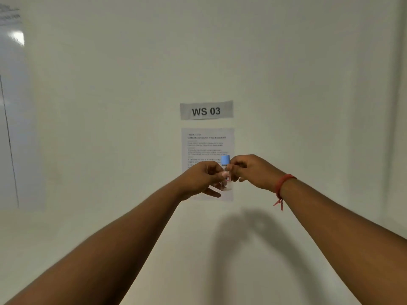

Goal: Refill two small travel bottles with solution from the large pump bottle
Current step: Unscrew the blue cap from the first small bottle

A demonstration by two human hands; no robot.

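A small clear travel bottle (226,180) with a light blue cap (225,160) is held up in front of the wall at arm's length. My left hand (203,179) grips the bottle's body from the left. My right hand (248,169) pinches the bottle just under the cap from the right. The bottle stands upright with the cap on. The large pump bottle and a second travel bottle are not in view.
A grey label reading "WS 03" (206,110) is stuck to the white wall, with a printed task sheet (207,146) below it, partly hidden by my hands. A glossy board (11,106) hangs at the far left. A red thread bracelet (283,183) circles my right wrist.
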